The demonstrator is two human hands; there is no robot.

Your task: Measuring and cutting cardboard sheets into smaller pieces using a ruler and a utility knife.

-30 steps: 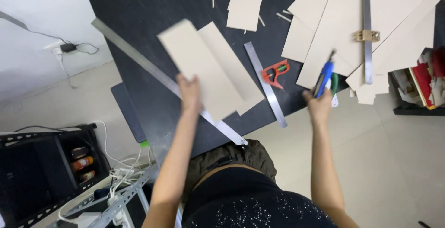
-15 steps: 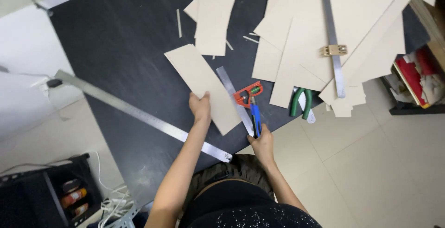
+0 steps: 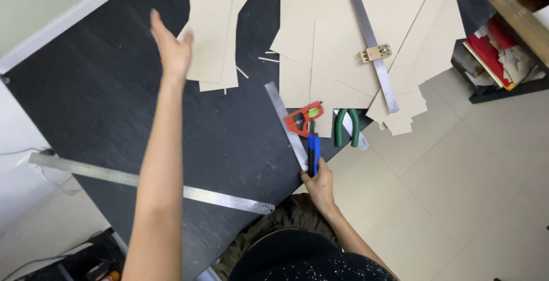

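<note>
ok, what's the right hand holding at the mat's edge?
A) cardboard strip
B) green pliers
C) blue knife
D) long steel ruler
C: the right hand grips a blue knife beside the short ruler; the green pliers lie untouched nearby.

Bright, even indoor light; soft shadows; slight wide-angle distortion
</note>
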